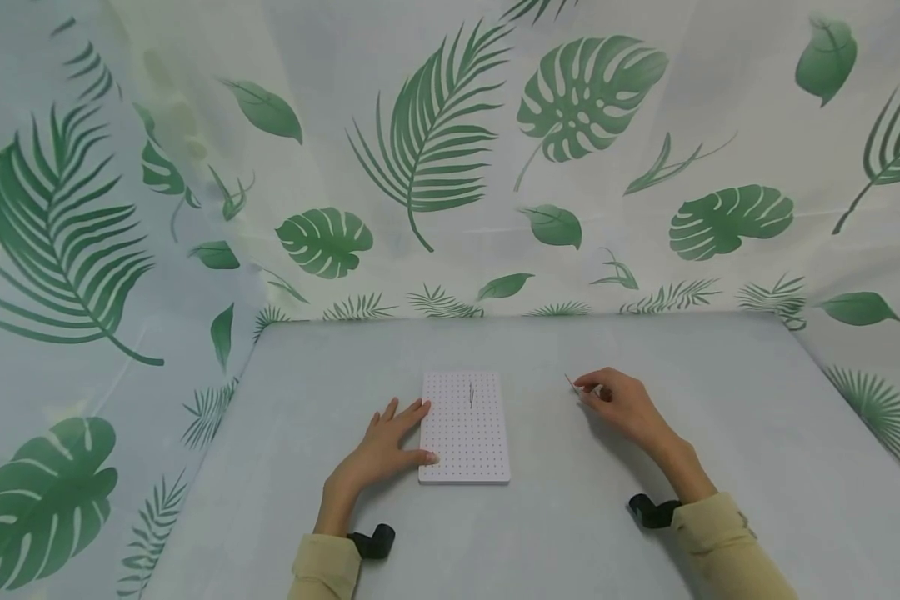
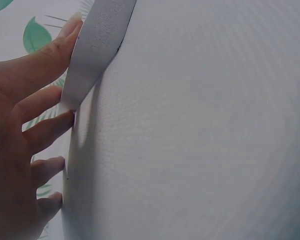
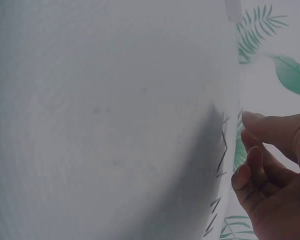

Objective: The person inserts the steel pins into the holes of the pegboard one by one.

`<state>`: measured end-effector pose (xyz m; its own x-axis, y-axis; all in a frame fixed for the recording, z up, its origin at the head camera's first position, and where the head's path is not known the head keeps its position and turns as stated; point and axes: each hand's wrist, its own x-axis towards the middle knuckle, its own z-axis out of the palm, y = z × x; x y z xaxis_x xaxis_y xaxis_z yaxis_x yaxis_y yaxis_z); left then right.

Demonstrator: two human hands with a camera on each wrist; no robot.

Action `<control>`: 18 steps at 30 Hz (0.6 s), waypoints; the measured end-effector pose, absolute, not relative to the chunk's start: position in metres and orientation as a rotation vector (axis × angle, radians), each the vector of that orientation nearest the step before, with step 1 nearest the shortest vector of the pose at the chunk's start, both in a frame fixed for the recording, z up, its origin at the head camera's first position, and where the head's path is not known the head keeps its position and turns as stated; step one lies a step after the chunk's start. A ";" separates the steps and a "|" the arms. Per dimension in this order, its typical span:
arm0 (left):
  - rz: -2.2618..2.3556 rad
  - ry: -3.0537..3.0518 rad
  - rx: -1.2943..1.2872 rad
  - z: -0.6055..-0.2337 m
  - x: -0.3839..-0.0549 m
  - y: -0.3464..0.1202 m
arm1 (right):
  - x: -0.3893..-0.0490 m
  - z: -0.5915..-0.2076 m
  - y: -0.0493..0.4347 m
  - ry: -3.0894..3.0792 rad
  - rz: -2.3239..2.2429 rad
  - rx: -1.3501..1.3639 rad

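A white board with a grid of small holes lies flat on the table. Two thin dark pins stand up from its upper part; in the left wrist view, two thin pins jut out beyond the board's side. My left hand rests spread at the board's left edge, thumb on its lower left and index finger touching higher up. Right of the board, my right hand pinches a thin pin between thumb and forefinger above the table. The other right fingers are curled.
In the right wrist view, several thin, dark, bent pieces lie on the table near the right hand. The pale table meets leaf-print cloth at the back and sides. A black wrist mount sits on each forearm.
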<state>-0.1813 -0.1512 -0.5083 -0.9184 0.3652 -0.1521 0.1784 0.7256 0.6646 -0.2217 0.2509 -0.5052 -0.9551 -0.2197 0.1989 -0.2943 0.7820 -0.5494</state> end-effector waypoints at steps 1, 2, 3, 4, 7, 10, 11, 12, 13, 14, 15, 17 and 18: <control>0.984 2.659 0.429 -0.508 -0.181 -0.151 | -0.222 -0.505 0.252 -2.851 0.911 0.410; 0.986 2.658 0.430 -0.508 -0.181 -0.151 | -0.222 -0.505 0.253 -2.854 0.912 0.409; 0.987 2.657 0.431 -0.508 -0.181 -0.151 | -0.222 -0.505 0.254 -2.858 0.910 0.408; 0.988 2.659 0.432 -0.508 -0.181 -0.151 | -0.222 -0.505 0.254 -2.865 0.911 0.406; 0.991 2.658 0.435 -0.508 -0.182 -0.151 | -0.222 -0.503 0.255 -2.886 0.917 0.395; 0.998 2.656 0.441 -0.508 -0.182 -0.152 | -0.223 -0.504 0.255 -2.895 0.913 0.393; 0.998 2.653 0.443 -0.508 -0.182 -0.152 | -0.223 -0.504 0.254 -2.898 0.915 0.389; 0.996 2.653 0.446 -0.508 -0.182 -0.152 | -0.224 -0.505 0.254 -2.900 0.912 0.388; 0.997 2.651 0.448 -0.508 -0.182 -0.152 | -0.224 -0.505 0.254 -2.903 0.915 0.386; 1.000 2.652 0.452 -0.508 -0.182 -0.152 | -0.225 -0.506 0.254 -2.907 0.914 0.384; 0.999 2.652 0.454 -0.509 -0.182 -0.152 | -0.226 -0.506 0.253 -2.913 0.912 0.381; 0.991 2.650 0.453 -0.510 -0.182 -0.153 | -0.227 -0.506 0.253 -2.925 0.905 0.380; 0.992 2.651 0.454 -0.510 -0.182 -0.153 | -0.228 -0.507 0.252 -2.930 0.900 0.381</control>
<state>-0.1822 -0.1528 -0.5104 -0.9133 0.3813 -0.1432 0.1937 0.7158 0.6709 -0.2280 0.2524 -0.5067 -0.9682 -0.2183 0.1221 -0.2492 0.7998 -0.5461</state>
